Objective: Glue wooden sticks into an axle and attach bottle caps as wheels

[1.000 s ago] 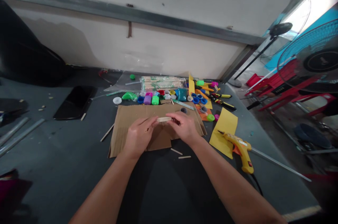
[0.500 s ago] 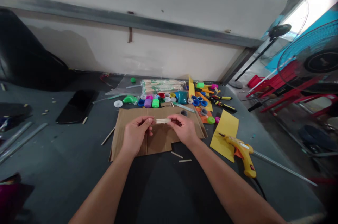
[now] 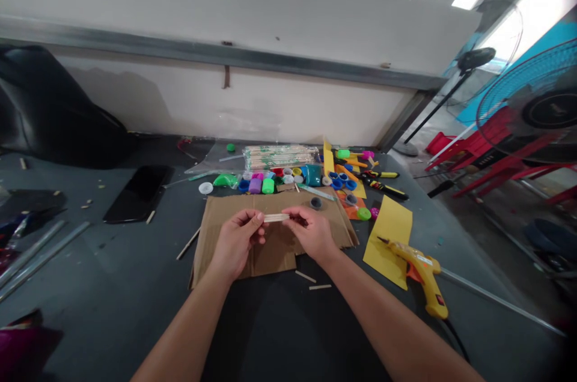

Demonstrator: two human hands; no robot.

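Observation:
My left hand [image 3: 237, 241] and my right hand [image 3: 311, 232] pinch the two ends of a short bundle of pale wooden sticks [image 3: 276, 217], held level just above a flat sheet of brown cardboard [image 3: 270, 244] on the dark table. Both hands are closed on the sticks. Two short stick pieces [image 3: 311, 281] lie on the table near my right wrist.
Behind the cardboard lie coloured bottle caps [image 3: 270, 181], a pack of sticks [image 3: 277, 155], utility knives [image 3: 383, 185] and yellow paper [image 3: 388, 235]. A yellow glue gun [image 3: 421, 271] lies to the right, a black phone [image 3: 137, 193] to the left. A fan [image 3: 536, 100] stands right.
The view has tilted up a little, so everything sits lower in the picture. My hands keep the same pinch on the sticks.

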